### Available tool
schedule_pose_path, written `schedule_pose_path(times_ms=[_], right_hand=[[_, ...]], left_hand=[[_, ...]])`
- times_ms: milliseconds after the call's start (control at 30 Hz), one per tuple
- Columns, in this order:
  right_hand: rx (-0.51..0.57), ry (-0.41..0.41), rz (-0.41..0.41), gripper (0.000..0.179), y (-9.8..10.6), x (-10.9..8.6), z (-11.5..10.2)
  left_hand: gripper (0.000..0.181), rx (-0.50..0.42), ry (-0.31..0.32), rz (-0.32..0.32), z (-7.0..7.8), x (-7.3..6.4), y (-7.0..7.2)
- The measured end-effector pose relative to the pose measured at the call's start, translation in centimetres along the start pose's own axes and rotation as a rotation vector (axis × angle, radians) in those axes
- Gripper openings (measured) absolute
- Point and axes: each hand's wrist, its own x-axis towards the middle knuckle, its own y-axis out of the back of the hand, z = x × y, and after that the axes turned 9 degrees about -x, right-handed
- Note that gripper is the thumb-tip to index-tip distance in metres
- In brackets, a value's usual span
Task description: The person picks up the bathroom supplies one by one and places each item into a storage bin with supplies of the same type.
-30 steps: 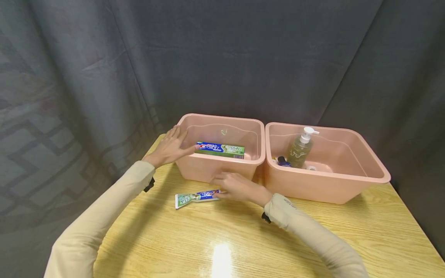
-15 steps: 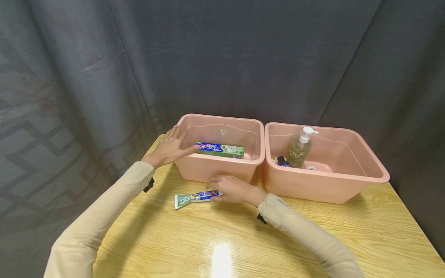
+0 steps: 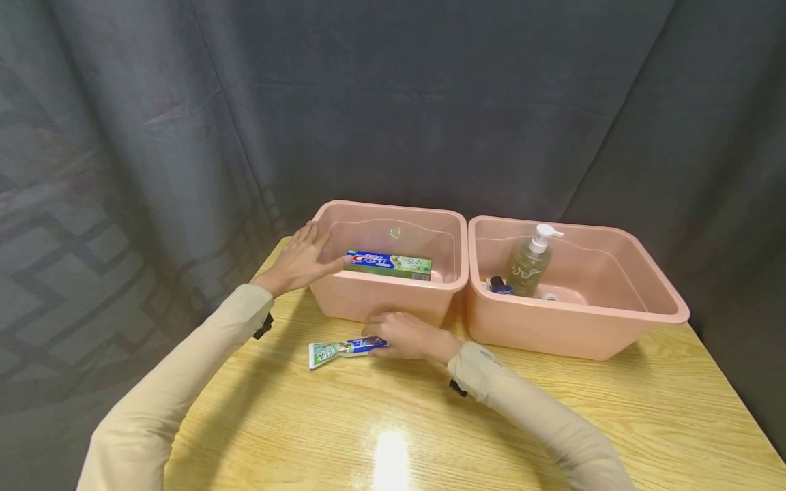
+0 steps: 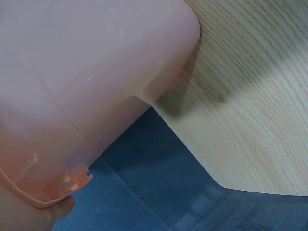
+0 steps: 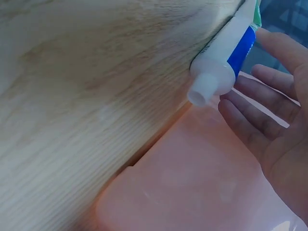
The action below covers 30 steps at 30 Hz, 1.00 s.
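Note:
My left hand (image 3: 299,262) rests on the left corner of a pink plastic bin (image 3: 359,296), fingers fairly straight along the rim and thumb at the front edge. The left wrist view shows the bin's outer wall (image 4: 96,86) and part of the hand at its rim. A blue, green and white toothpaste tube (image 3: 334,350) lies on the table before this bin. Over its nozzle end is my right hand (image 3: 405,335). In the right wrist view the fingers (image 5: 264,101) lie loosely extended beside the tube (image 5: 226,57), tips right at its edge, white nozzle showing.
Inside the left bin sits a toothpaste box (image 3: 389,264). A second pink bin (image 3: 552,327) stands to the right, holding a pump bottle (image 3: 529,266), a dark-capped item (image 3: 500,286) and a small white item (image 3: 548,296). A dark curtain (image 3: 405,102) hangs behind the table (image 3: 295,423).
My right hand has shifted slightly left and lower over the tube's nozzle end, covering more of it. The left hand, bins and tube have stayed put.

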Motion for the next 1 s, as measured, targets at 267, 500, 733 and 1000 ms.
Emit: schedule_pose_path(times_ms=[267, 500, 733, 1000], right_hand=[[0.010, -0.020, -0.041, 0.036, -0.6, 0.2, 0.1], [0.018, -0.027, -0.048, 0.033, -1.0, 0.4, -0.1], [0.006, -0.040, -0.048, 0.033, -1.4, 0.5, -0.2], [0.005, -0.054, -0.052, 0.033, -1.5, 0.5, -0.4]], left_hand=[[0.099, 0.010, -0.001, -0.005, -0.1, 0.0, 0.0], [0.097, 0.013, 0.010, -0.006, 0.0, 0.0, 0.0], [0.098, 0.010, 0.016, -0.004, 0.0, 0.1, 0.0], [0.095, 0.003, 0.019, -0.007, 0.0, 0.1, 0.0]])
